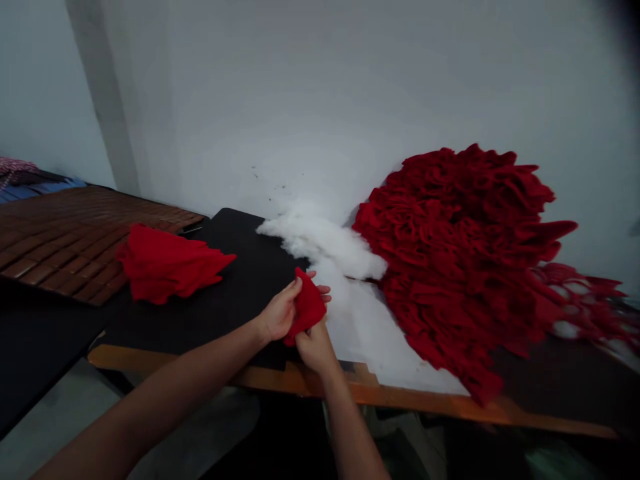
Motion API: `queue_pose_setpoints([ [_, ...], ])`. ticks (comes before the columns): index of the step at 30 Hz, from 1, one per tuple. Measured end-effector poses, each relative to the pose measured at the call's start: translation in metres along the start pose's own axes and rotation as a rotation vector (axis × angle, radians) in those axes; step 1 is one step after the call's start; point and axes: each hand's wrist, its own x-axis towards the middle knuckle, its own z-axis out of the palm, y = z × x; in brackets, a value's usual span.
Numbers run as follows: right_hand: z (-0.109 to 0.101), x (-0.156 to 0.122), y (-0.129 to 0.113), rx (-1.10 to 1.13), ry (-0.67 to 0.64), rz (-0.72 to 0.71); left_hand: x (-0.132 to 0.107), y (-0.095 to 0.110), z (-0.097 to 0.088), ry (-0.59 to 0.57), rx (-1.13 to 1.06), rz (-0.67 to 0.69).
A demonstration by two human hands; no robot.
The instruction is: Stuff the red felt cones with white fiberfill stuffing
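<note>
A small piece of red felt point(307, 308) is bunched between my left hand point(280, 310) and my right hand point(315, 348), and both hands grip it. Its lower corner hangs below my left thumb. Just beyond my fingers lies a mass of white fluffy stuffing point(325, 243), spreading to the right over a white sheet. To the right, a large heap of ruffled red felt pieces point(450, 253) overlaps the stuffing. A folded red cloth point(167, 263) lies to the left, partly on a black mat point(240, 280).
A brown slatted mat point(65, 243) covers the far left of the table. An orange wooden table edge point(295, 380) runs beneath my wrists. A white wall point(320, 87) rises directly behind the stuffing and red heap. Red netted material point(580, 300) trails off the heap at right.
</note>
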Motion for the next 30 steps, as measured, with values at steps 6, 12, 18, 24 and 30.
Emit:
queue_pose_setpoints([
  [6, -0.001, -0.014, -0.013, -0.293, 0.152, -0.121, 0.007, 0.009, -0.001, 0.129, 0.004, 0.146],
  [12, 0.008, -0.022, -0.002, -0.287, 0.159, -0.121, 0.005, 0.003, -0.001, 0.117, -0.019, 0.014],
  [18, 0.001, -0.024, -0.003, -0.381, 0.083, -0.169, 0.007, 0.005, -0.004, 0.231, 0.026, 0.054],
  [24, 0.007, -0.032, -0.007, -0.43, 0.083, -0.033, 0.005, 0.008, -0.001, 0.187, 0.024, 0.061],
  [30, 0.009, -0.017, 0.005, -0.375, 0.078, -0.022, -0.001, -0.009, 0.004, 0.124, 0.034, 0.04],
])
